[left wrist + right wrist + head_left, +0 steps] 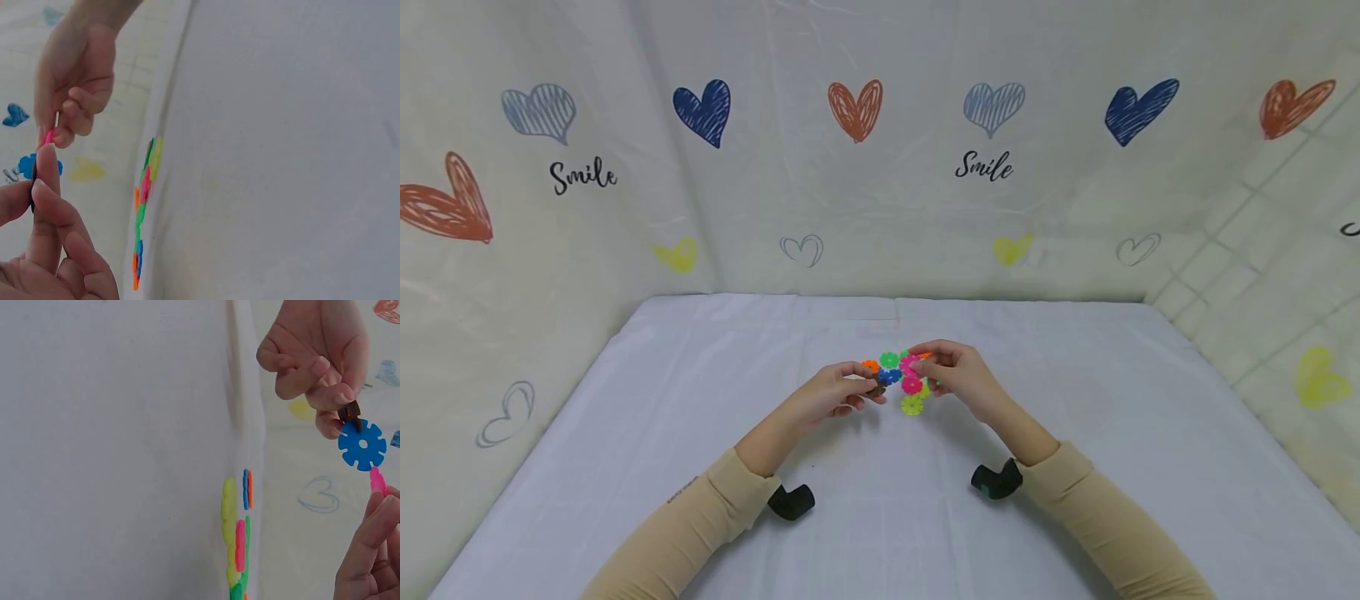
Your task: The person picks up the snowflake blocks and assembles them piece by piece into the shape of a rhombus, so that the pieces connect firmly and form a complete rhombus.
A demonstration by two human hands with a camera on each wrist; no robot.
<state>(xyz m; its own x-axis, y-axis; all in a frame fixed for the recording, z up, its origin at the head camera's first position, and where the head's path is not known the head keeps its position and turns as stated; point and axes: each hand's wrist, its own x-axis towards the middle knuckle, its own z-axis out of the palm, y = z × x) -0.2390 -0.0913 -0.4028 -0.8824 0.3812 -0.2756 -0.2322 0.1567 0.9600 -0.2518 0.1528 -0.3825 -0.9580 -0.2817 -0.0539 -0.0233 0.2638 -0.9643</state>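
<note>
My left hand (831, 392) pinches a brown notched disc (350, 411) between thumb and finger. Opposite it, my right hand (962, 377) pinches a pink notched disc (377, 479). Between the two hands is a blue notched disc (350, 450) with a hole in its middle. The brown disc's edge sits at a slot on one side of it, and the pink one meets its rim on the other. All three are held up above the table, the blue disc partly hidden behind the left fingers in the left wrist view.
On the white-covered table (880, 517) lie several loose discs, among them a green one (889, 360), an orange one (870, 365), a deep pink one (912, 386) and a yellow one (912, 406). Behind the table hangs a heart-printed curtain (917, 200).
</note>
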